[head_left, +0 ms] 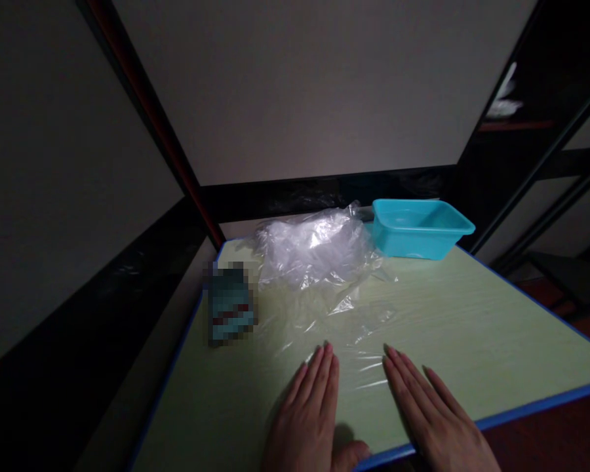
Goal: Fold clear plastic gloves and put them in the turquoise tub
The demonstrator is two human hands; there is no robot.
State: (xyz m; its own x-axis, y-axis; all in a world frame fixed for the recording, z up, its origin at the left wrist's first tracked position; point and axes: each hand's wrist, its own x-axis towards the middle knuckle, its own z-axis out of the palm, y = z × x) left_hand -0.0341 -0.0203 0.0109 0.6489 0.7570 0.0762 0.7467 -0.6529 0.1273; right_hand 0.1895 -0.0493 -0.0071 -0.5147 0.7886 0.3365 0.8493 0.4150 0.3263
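Pale wall panels (324, 98) with dark trim rise in dim light behind our tabletop (491, 321), a light greenish surface with a blue edge, and against them we see a turquoise tub (415, 244) near the far edge. Just left of the tub we have a crumpled clear plastic bag (319, 246), bunched up and whitish at the back, its thin film spreading toward us. Farther left of the tub, beyond the bag, lies a small dark-green item that we cannot make out because it is pixelated. We hold our left hand (307, 410) palm down, nearer to us than the tub and to its left, fingers straight and together, grasping nothing, tips at the film. Our right hand (432, 410), on the near side of the tub, lies similarly flat with fingers extended, tips beside the wrinkled film.
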